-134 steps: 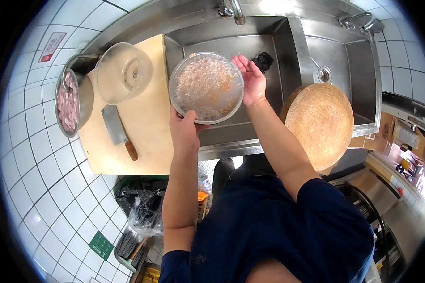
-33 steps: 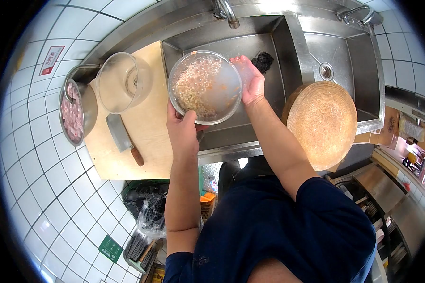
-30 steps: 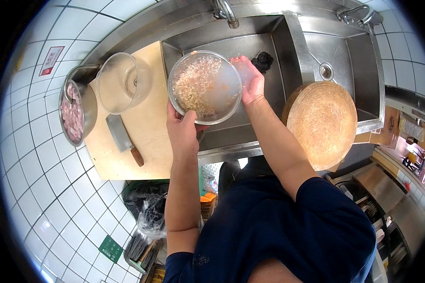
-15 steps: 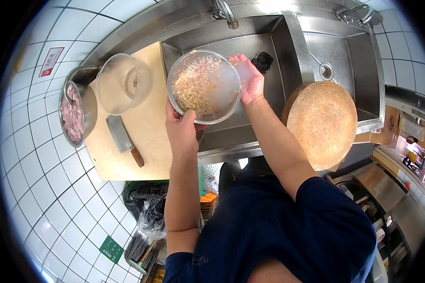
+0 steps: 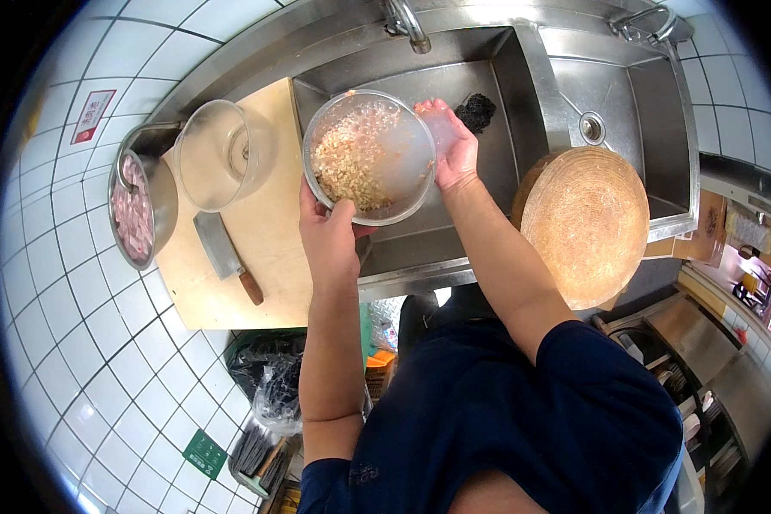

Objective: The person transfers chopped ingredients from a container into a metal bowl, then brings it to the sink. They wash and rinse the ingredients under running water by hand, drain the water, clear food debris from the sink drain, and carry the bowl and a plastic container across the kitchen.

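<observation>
A clear plastic tub [image 5: 413, 158], tilted with its mouth toward me, holds pale chopped bits like minced garlic, with some pinkish wet ones. My left hand [image 5: 332, 224] grips its lower left rim, thumb over the edge and fingers underneath. At the tub's right side, my right hand [image 5: 456, 152] is curled against the wall; its fingers are partly behind the cloudy plastic. Both hands hold the tub over the left basin of the steel sink [image 5: 420, 244]. On the wooden board [image 5: 283, 265] to the left lie a cleaver [image 5: 223, 253] and a second clear round tub [image 5: 214, 158].
A metal bowl of pink raw meat strips [image 5: 133, 214] leans by the tiled wall. A dark scouring pad [image 5: 476, 112] lies in the left basin under a faucet [image 5: 411, 30]. The thick round chopping block [image 5: 587, 231] rests over the sink's front right.
The tub and both hands stay almost in place. The contents of the tub have shifted slightly, and the view has moved a little.
</observation>
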`<state>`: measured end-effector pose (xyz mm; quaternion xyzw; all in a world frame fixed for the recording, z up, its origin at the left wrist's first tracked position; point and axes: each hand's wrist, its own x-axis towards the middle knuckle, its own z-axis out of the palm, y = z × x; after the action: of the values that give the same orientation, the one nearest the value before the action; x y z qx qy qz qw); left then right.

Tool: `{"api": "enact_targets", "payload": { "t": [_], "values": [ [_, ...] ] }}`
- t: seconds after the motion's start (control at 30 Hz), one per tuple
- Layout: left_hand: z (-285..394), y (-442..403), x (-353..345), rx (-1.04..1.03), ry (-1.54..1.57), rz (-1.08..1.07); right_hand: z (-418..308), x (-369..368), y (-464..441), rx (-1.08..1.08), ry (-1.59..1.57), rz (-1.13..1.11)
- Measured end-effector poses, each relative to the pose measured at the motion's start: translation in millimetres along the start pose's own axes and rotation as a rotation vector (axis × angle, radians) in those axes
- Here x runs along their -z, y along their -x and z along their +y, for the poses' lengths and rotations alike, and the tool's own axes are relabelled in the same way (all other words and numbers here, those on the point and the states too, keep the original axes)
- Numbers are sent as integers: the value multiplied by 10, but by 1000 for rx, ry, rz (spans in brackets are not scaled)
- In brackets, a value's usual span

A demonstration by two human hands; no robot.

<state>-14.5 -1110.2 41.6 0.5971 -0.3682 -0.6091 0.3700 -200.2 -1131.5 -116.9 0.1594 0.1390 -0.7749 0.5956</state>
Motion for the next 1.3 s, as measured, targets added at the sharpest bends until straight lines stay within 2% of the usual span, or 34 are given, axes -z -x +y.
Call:
{"api": "enact_targets", "payload": {
  "t": [0.6,0.7,1.0,1.2,1.3],
  "values": [
    [17,-24,-29,-42,-11,-14,15,17,-19,8,-14,-36],
    [44,-13,-48,-48,-25,-12,16,-8,3,24,15,26],
    [107,21,-77,-76,-83,-13,39,87,-35,15,-25,-51],
    [137,38,-90,-78,-107,-7,49,74,-25,27,-8,47],
    [135,32,-90,-79,-131,2,52,84,-46,18,-27,12]
  ]
}}
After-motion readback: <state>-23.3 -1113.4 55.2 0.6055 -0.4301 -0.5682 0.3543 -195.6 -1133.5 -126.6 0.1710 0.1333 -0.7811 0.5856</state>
